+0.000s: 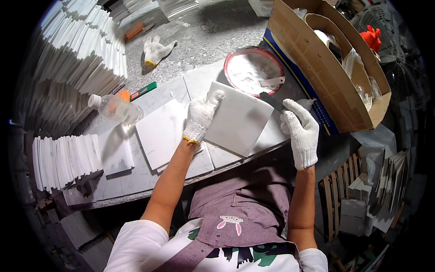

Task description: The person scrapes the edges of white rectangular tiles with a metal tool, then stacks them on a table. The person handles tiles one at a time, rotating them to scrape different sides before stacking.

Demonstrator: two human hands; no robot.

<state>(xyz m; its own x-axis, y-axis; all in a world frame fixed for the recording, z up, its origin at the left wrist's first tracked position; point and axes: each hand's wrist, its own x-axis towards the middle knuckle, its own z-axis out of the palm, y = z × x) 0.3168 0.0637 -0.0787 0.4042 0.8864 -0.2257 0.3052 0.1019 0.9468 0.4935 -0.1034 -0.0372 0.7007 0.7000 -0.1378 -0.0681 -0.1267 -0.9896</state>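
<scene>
My left hand [202, 117], in a white knitted glove with a yellow cuff, grips the left edge of a square pale tile [239, 119]. A finger or thumb lies over the tile's top left corner. To the right of the tile, my gloved right hand [301, 133] is raised with bent fingers, apart from the tile. A gap shows between its fingertips, and I see nothing held there. Behind the tile stands a red-rimmed tub [230, 77] of white paste, with a flat scraper [273, 81] across it. White tiles [161, 131] lie stacked left of my left hand.
A clear plastic bottle [115, 109] lies by a green-and-orange tool [143, 91]. A loose glove [157, 50] rests farther back. Tall tile stacks [81, 50] line the left, with a tile row [68, 161] nearer. An open cardboard box [321, 63] borders the right.
</scene>
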